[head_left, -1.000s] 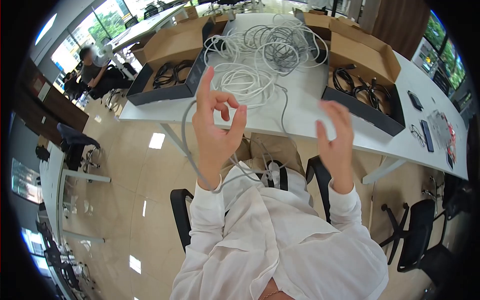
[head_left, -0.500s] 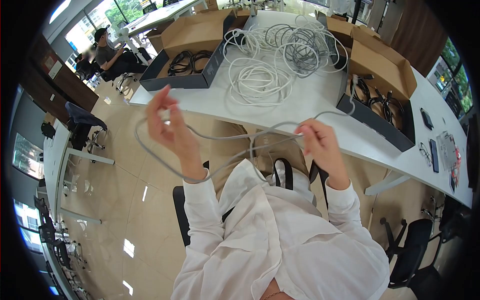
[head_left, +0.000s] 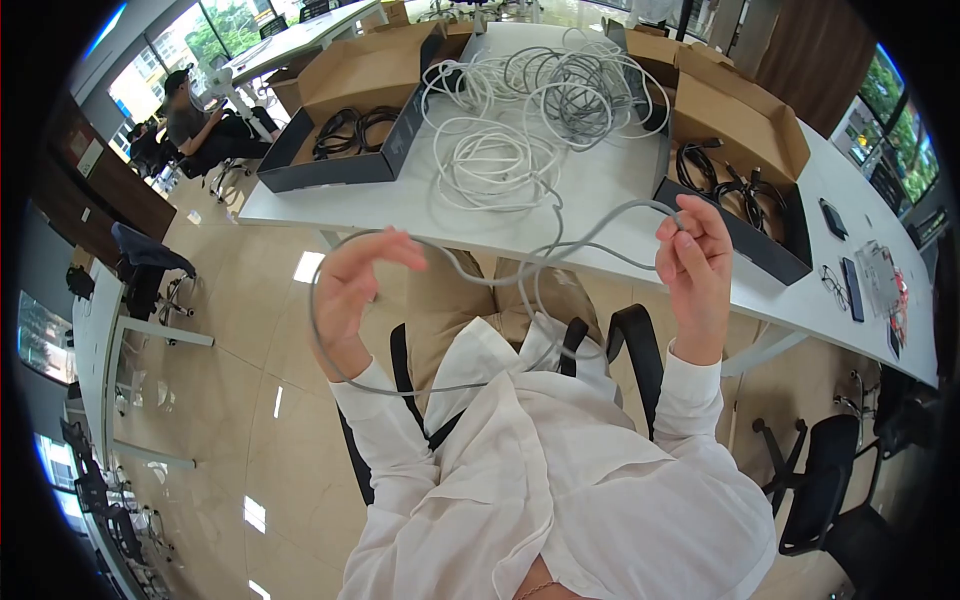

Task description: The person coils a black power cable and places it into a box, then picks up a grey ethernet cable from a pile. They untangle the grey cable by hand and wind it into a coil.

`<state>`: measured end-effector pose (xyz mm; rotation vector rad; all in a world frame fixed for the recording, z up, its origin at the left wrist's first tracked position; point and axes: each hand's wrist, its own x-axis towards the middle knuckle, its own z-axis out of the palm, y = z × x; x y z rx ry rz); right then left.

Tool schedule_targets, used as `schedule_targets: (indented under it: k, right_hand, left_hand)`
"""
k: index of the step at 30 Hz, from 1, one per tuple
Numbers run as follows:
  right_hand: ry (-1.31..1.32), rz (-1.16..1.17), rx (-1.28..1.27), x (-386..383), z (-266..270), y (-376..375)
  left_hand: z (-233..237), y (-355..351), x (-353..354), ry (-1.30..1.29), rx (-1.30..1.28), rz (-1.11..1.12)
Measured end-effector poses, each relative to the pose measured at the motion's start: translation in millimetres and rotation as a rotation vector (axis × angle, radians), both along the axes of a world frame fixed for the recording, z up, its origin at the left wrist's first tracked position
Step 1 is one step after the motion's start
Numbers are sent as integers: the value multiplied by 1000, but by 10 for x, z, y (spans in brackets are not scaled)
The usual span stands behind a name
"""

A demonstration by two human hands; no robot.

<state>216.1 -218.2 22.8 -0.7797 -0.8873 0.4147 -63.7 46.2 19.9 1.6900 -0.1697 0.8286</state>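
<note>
A grey cable [head_left: 472, 271] runs in loose loops between my two hands, above my lap. My left hand [head_left: 352, 290] is inside one wide loop, its fingers stretched to the right and the thumb apart; the loop passes behind the fingers and around the wrist. My right hand [head_left: 697, 265], raised at the table's front edge, pinches the cable between thumb and fingers. One stretch of cable rises to the table beside a coil of white cable [head_left: 490, 170]. Behind it lies a tangle of grey cable [head_left: 575, 95].
On the white table [head_left: 400, 208] stand two open cardboard boxes, a left box [head_left: 330, 176] and a right box [head_left: 735, 238], both with black cables. Phones, glasses and a clear plastic bag [head_left: 880, 275] lie at the right. A person [head_left: 195, 125] sits at the far left.
My right hand has moved right and up with the cable. My left hand has lowered and its fingers now point right. The cable end near the right box has come away from there.
</note>
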Motion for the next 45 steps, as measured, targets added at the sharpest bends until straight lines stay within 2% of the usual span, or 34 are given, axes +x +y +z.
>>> schedule_targets:
  k: [2,3,6,9,12,14,15,18,21,27,30,32,36,39,42,45]
  right_hand:
    - [-2,-2,50,70,-13,-48]
    - [1,-2,75,80,-12,-66]
    - [63,-159,67,53,46,-95]
    - [155,-259,110,4,109,-67]
    - [152,-366,125,-40,115,-25]
    - [217,-380,157,-60,133,-25]
    - [247,-388,176,-63,146,-27]
    - [349,-367,243,-16,129,-85]
    - [294,-307,275,-63,143,-150]
    - [292,-293,252,-126,120,-195]
    - [284,-280,244,-165,118,-182]
    - [284,-291,240,-193,114,-167]
    - [257,-346,240,-188,95,-172]
    - [250,-400,285,-86,63,-228]
    - [269,-543,273,45,39,-311]
    - [316,-611,319,161,45,-422]
  left_hand:
    - [-121,-43,19,80,47,-137]
    - [-170,-57,42,86,39,-140]
    - [-232,-172,64,235,-251,2]
    - [-328,-181,277,435,-253,-49]
    - [-388,-477,565,430,-363,-265]
    - [-484,-656,706,476,-351,-331]
    - [-548,-730,780,498,-343,-365]
    - [-812,-886,1031,841,125,-94]
    - [-773,-1168,1162,744,270,58]
    - [-1106,-1469,1470,311,58,139]
    - [-1187,-1480,1541,260,-163,83]
    - [-1303,-1481,1579,234,-325,-64]
    - [-987,-1483,1387,355,-535,-234]
    - [-857,-1395,1259,223,-426,-363]
    - [-403,-1389,1015,333,-393,-400]
    - [-159,-1234,744,499,-323,-516]
